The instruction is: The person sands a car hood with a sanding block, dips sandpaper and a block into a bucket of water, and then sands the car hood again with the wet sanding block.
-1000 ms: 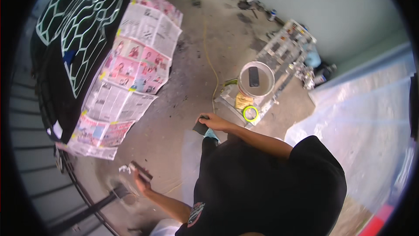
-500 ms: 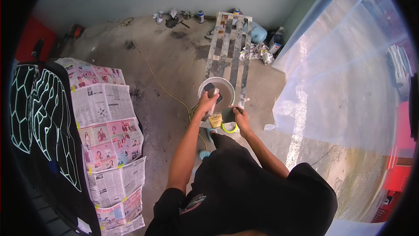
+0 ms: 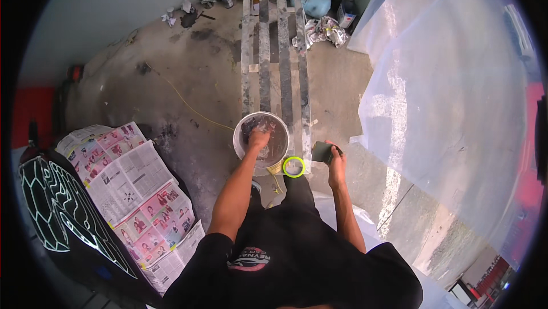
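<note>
Since the last head view, the left hand (image 3: 261, 137) has gone from above the bucket (image 3: 234, 139) down inside its rim, and the right hand (image 3: 338, 166) has swung out to the right. Now the left fingers are sunk in the murky contents; I cannot tell whether they hold anything. The right fingers are closed on a dark pad (image 3: 322, 151), which juts leftward from them, its long axis seemingly running roughly across, though the hand covers one end. The bucket stands on the near end of a slatted bench (image 3: 264, 40), left of the pad and apart from it, with a yellow-green ring (image 3: 284, 167) low between them; the left hand is nearer it.
</note>
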`<move>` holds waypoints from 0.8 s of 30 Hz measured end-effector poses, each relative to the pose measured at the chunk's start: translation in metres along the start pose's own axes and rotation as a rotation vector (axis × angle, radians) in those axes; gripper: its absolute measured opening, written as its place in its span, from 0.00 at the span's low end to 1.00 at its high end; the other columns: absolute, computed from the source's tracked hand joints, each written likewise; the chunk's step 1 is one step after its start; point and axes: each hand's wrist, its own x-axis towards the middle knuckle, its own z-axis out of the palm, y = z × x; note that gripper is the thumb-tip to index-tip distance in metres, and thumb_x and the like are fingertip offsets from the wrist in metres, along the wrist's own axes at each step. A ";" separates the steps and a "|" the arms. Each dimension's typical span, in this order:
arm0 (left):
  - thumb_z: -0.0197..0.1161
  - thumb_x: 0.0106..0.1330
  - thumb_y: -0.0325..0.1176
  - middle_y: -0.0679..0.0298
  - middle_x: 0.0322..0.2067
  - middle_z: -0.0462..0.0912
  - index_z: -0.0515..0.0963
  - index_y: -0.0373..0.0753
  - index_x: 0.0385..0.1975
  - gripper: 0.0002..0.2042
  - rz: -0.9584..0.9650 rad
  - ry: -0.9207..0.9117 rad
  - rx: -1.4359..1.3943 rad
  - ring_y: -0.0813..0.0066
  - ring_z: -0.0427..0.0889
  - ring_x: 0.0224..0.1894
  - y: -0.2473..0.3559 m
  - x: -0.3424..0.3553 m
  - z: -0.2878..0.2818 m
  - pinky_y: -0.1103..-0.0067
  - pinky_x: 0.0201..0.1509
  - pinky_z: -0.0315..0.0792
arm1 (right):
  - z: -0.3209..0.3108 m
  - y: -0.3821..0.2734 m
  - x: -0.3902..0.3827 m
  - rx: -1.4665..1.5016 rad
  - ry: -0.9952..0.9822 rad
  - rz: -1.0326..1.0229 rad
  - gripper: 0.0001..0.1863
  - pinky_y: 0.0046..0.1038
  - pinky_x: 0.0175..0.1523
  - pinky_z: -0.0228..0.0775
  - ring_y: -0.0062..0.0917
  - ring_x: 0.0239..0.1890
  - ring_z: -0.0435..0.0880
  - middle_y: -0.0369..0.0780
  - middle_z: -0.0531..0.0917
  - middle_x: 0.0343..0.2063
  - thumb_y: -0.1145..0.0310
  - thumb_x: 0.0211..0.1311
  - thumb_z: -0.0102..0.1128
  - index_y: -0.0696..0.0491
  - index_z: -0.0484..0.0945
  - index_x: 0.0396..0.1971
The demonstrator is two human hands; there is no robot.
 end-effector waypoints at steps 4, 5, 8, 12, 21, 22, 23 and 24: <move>0.64 0.69 0.56 0.40 0.63 0.77 0.62 0.27 0.70 0.41 0.281 -0.261 -0.313 0.48 0.76 0.66 -0.009 0.002 -0.002 0.65 0.69 0.70 | -0.015 0.005 0.008 0.131 0.093 0.034 0.19 0.33 0.59 0.75 0.29 0.53 0.83 0.42 0.84 0.50 0.63 0.79 0.46 0.56 0.81 0.56; 0.64 0.69 0.56 0.40 0.63 0.77 0.62 0.27 0.70 0.41 0.283 -0.269 -0.296 0.48 0.76 0.66 -0.009 0.003 -0.002 0.65 0.69 0.70 | -0.016 0.004 0.011 0.135 0.106 0.022 0.19 0.33 0.59 0.75 0.29 0.53 0.83 0.41 0.84 0.51 0.63 0.79 0.46 0.56 0.81 0.56; 0.72 0.64 0.41 0.41 0.62 0.77 0.56 0.28 0.74 0.43 0.054 -0.217 -0.404 0.48 0.75 0.67 -0.002 -0.001 0.003 0.66 0.70 0.68 | -0.006 -0.003 0.014 0.167 0.110 -0.008 0.19 0.34 0.59 0.75 0.28 0.53 0.83 0.41 0.84 0.50 0.62 0.80 0.46 0.55 0.82 0.56; 0.66 0.58 0.34 0.36 0.59 0.78 0.67 0.31 0.69 0.36 0.319 -0.036 -0.041 0.42 0.78 0.63 0.020 -0.034 0.014 0.63 0.67 0.72 | 0.001 0.001 0.016 0.148 0.126 -0.019 0.18 0.32 0.58 0.74 0.25 0.49 0.82 0.40 0.85 0.46 0.64 0.79 0.47 0.55 0.83 0.54; 0.53 0.76 0.49 0.39 0.64 0.74 0.64 0.32 0.71 0.32 0.110 -0.179 -0.316 0.46 0.74 0.68 0.042 -0.057 -0.016 0.64 0.73 0.62 | 0.081 -0.005 -0.016 -0.241 -0.121 -0.335 0.15 0.30 0.58 0.73 0.33 0.50 0.85 0.46 0.86 0.46 0.71 0.78 0.48 0.56 0.80 0.57; 0.56 0.75 0.47 0.43 0.63 0.75 0.61 0.31 0.72 0.33 0.130 -0.229 -0.305 0.50 0.78 0.64 0.039 -0.061 -0.023 0.65 0.69 0.68 | 0.094 -0.010 -0.024 -0.342 -0.115 -0.421 0.15 0.34 0.58 0.74 0.40 0.52 0.85 0.51 0.86 0.48 0.73 0.78 0.48 0.55 0.79 0.58; 0.57 0.74 0.48 0.45 0.62 0.76 0.63 0.31 0.71 0.33 0.113 -0.328 -0.375 0.54 0.79 0.62 0.042 -0.068 -0.031 0.66 0.67 0.70 | 0.099 -0.008 -0.029 -0.487 -0.112 -0.520 0.19 0.42 0.59 0.74 0.52 0.53 0.82 0.56 0.81 0.52 0.75 0.73 0.52 0.56 0.74 0.61; 0.58 0.74 0.49 0.48 0.60 0.77 0.65 0.30 0.69 0.32 0.092 -0.417 -0.449 0.57 0.81 0.60 0.041 -0.073 -0.041 0.67 0.65 0.72 | 0.107 -0.005 -0.032 -0.490 -0.111 -0.521 0.19 0.42 0.59 0.74 0.52 0.53 0.82 0.56 0.81 0.52 0.75 0.73 0.52 0.56 0.74 0.61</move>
